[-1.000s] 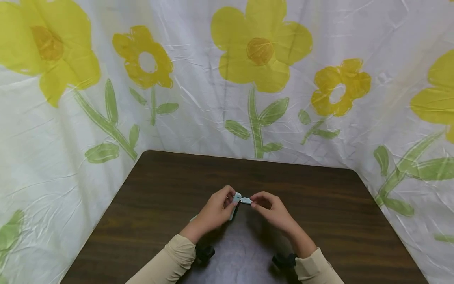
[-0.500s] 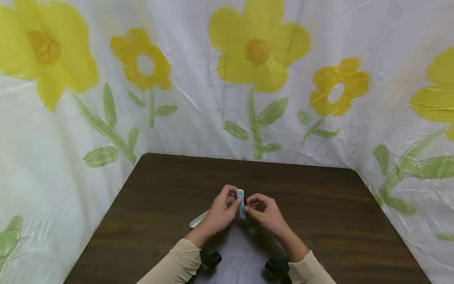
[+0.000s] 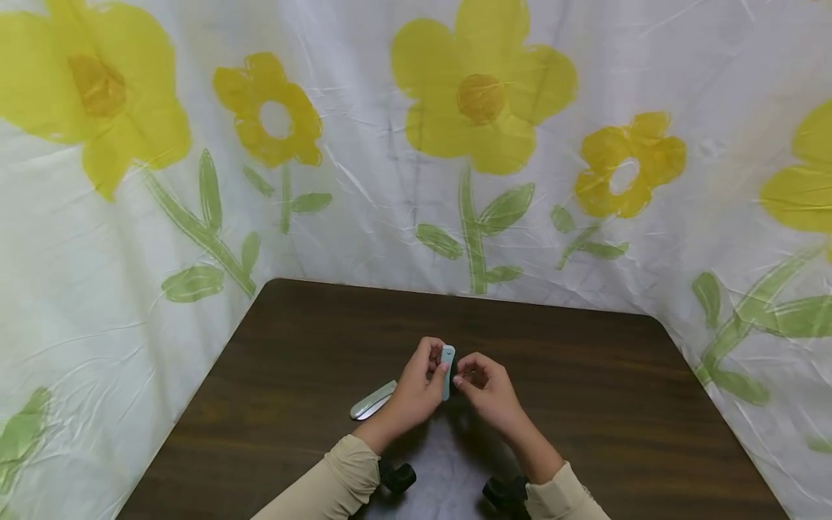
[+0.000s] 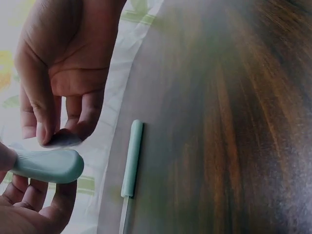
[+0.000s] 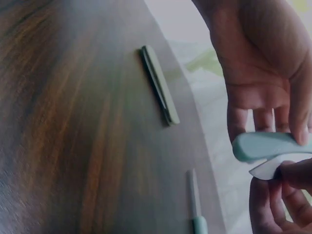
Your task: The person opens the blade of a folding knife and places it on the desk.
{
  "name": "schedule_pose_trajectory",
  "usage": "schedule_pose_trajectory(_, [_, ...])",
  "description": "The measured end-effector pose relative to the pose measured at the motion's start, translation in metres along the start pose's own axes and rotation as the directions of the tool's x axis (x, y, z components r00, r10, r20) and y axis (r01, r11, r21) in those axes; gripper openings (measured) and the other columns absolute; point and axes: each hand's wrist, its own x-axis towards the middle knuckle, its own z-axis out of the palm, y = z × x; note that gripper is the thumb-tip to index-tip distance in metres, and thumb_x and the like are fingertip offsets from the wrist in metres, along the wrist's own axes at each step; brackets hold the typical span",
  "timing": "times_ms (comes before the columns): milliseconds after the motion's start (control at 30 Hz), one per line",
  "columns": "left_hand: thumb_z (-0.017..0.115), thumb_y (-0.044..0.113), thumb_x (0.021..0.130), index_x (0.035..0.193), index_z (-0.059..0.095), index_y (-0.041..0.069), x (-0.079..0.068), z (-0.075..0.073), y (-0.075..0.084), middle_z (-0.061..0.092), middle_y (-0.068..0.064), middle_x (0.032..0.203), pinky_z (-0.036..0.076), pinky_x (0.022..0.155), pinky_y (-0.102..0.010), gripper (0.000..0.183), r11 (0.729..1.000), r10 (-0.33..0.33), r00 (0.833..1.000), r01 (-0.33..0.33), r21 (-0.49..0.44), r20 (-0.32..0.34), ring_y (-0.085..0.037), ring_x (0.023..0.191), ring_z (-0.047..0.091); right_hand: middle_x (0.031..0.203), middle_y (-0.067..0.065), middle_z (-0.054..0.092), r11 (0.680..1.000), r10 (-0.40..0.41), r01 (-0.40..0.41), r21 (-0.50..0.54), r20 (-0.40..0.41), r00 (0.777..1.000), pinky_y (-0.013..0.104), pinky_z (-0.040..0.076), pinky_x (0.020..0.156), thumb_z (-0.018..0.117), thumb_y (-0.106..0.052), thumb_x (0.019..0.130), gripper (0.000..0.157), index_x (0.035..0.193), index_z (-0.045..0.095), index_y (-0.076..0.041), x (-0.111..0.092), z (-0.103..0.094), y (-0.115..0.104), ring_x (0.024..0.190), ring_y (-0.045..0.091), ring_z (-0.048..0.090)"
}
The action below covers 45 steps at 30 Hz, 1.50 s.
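Note:
My left hand (image 3: 417,390) holds a mint-green knife handle (image 3: 447,372) between thumb and fingers, upright in the head view. It seems to be a folding knife. In the right wrist view a silver blade (image 5: 269,168) runs along the handle (image 5: 265,145), its pointed tip showing. My right hand (image 3: 486,383) pinches this blade, thumb against fingertips, close beside the handle. The left wrist view shows only a dark, shiny part of it (image 4: 64,139) at the right fingertips. Where blade meets handle is hidden by fingers.
On the dark wooden table (image 3: 312,347), left of my left hand, lies a sage-green folded knife (image 3: 373,401). Another knife with a mint handle (image 4: 132,158) and thin blade (image 4: 125,214) lies on the table. A flowered curtain (image 3: 364,238) hangs behind the table.
A second ago a pale piece stuck out rightward between my hands. The handle has since turned upright, and my hands have come closer together. More of the folded knife at left shows.

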Motion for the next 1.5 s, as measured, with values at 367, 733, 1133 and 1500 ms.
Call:
schedule_pose_trajectory(367, [0.054, 0.009, 0.100, 0.118, 0.046, 0.009, 0.002, -0.007, -0.004, 0.058, -0.007, 0.104, 0.050, 0.075, -0.025, 0.020, 1.000, -0.020, 0.998, 0.019, 0.014, 0.058, -0.016, 0.091, 0.058, 0.099, 0.016, 0.063, 0.999, 0.040, -0.039, -0.020, 0.088, 0.995, 0.027, 0.053, 0.076, 0.067, -0.004, 0.092, 0.014, 0.103, 0.060, 0.001, 0.001, -0.006, -0.003, 0.085, 0.020, 0.063])
schedule_pose_trajectory(733, [0.054, 0.002, 0.099, 0.119, 0.045, -0.002, -0.002, -0.006, 0.002, 0.055, -0.023, 0.115, 0.051, 0.069, -0.022, 0.023, 0.989, -0.097, 0.992, 0.106, -0.108, 0.080, -0.035, 0.100, 0.064, 0.096, 0.010, 0.067, 0.998, 0.006, -0.002, -0.058, 0.067, 0.998, 0.028, 0.054, 0.078, 0.072, -0.013, 0.089, 0.013, 0.099, 0.066, -0.006, 0.003, -0.007, 0.006, 0.084, 0.017, 0.065])
schedule_pose_trajectory(1133, [0.054, -0.002, 0.098, 0.120, 0.044, -0.006, 0.001, 0.000, 0.006, 0.059, -0.023, 0.110, 0.051, 0.078, -0.026, 0.025, 0.981, -0.052, 0.998, 0.056, -0.184, 0.024, -0.037, 0.098, 0.063, 0.092, 0.014, 0.067, 0.995, -0.103, 0.103, 0.001, -0.019, 0.995, 0.029, 0.055, 0.075, 0.069, -0.009, 0.091, 0.011, 0.101, 0.066, -0.005, 0.000, -0.005, 0.011, 0.085, 0.017, 0.064])
schedule_pose_trajectory(1500, [0.055, 0.011, 0.100, 0.118, 0.051, 0.011, 0.013, -0.003, -0.002, 0.063, -0.009, 0.097, 0.054, 0.068, -0.027, 0.019, 0.997, 0.029, 0.995, -0.023, -0.069, 0.091, -0.018, 0.084, 0.062, 0.091, 0.015, 0.066, 0.989, -0.147, 0.147, 0.000, -0.016, 0.989, 0.027, 0.054, 0.066, 0.067, -0.009, 0.092, 0.012, 0.104, 0.065, -0.005, 0.000, -0.018, 0.007, 0.080, 0.016, 0.062])
